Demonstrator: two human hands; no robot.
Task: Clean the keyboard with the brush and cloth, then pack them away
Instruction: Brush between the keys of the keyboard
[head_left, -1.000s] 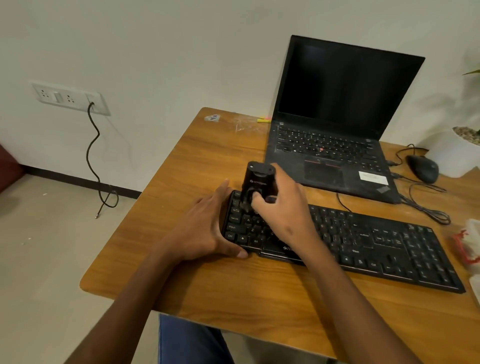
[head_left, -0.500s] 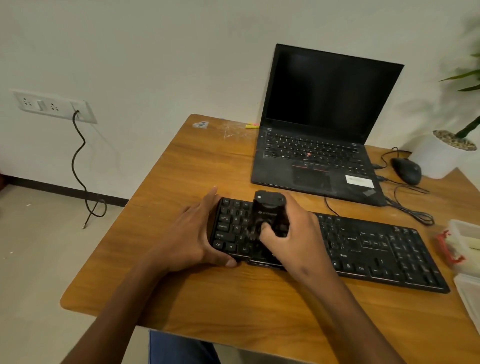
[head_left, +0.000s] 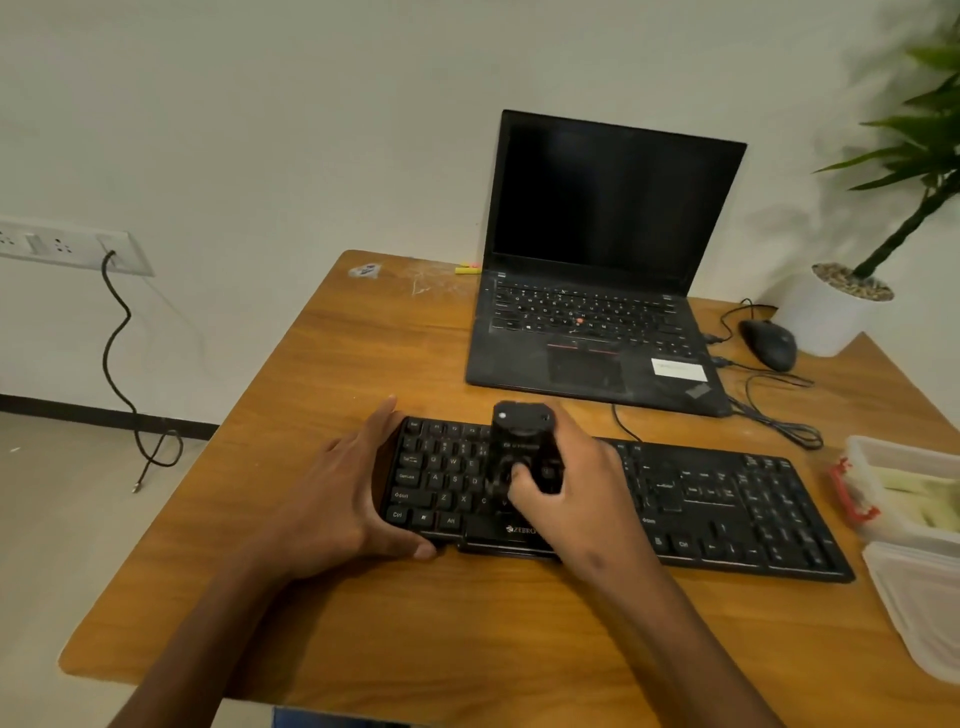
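1. The black keyboard (head_left: 727, 509) is placed on the wooden table (head_left: 363, 623), in front of the open laptop (head_left: 597, 312).
2. The left end of the keyboard is held by the left hand (head_left: 343, 499), with fingers extended along the edge and the thumb on the front edge.
3. The black brush (head_left: 522, 447) is gripped by the curled fingers of the right hand (head_left: 571, 493) and is held upright on the keys, in the left part.

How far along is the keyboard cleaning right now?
Nothing looks finished. In hand: the right hand grips the brush over the keyboard's left keys while the left hand holds its end. Left: remaining keys, cloth wiping, packing into the container.
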